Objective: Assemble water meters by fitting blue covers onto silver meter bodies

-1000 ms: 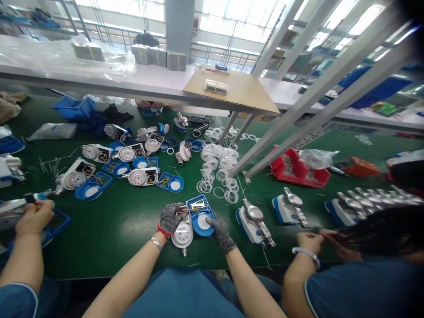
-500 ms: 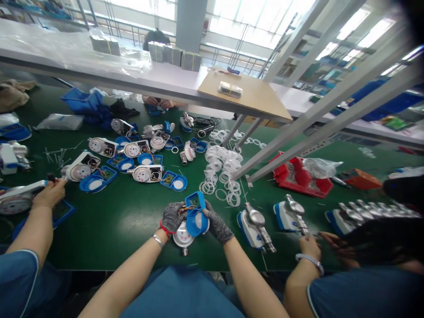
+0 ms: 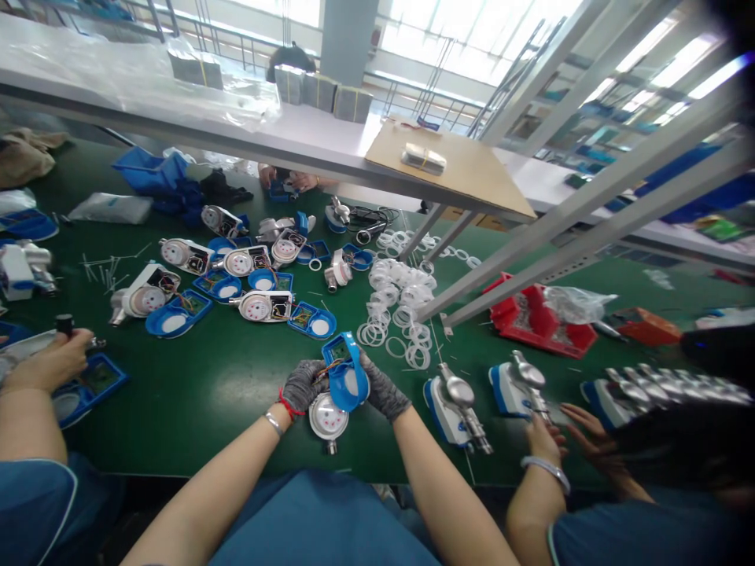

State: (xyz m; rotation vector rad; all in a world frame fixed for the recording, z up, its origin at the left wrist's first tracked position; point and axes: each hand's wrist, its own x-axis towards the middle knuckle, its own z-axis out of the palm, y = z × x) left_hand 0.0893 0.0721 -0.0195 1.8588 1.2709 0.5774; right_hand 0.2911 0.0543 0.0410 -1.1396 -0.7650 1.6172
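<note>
My right hand, in a grey knitted glove, grips the right side of a blue plastic cover. The cover is tilted up and shows a circuit board in its square end and a white disc in its round end. My left hand, gloved too, is closed at the upper left of a round white-faced meter body; its fingertips are partly hidden. Thin coloured wires run by the left fingers towards the cover. The meter body's metal stub points at me.
Opened meters with blue covers lie beyond my hands. White rings are piled right of them, near a red bin. Finished-looking meters lie to the right. Co-workers' hands work at both sides; a shelf crosses above.
The blue cover has turned and tilted away from the meter body, showing more of its face. My right hand moved slightly with it. The left co-worker's hand shifted left and down.
</note>
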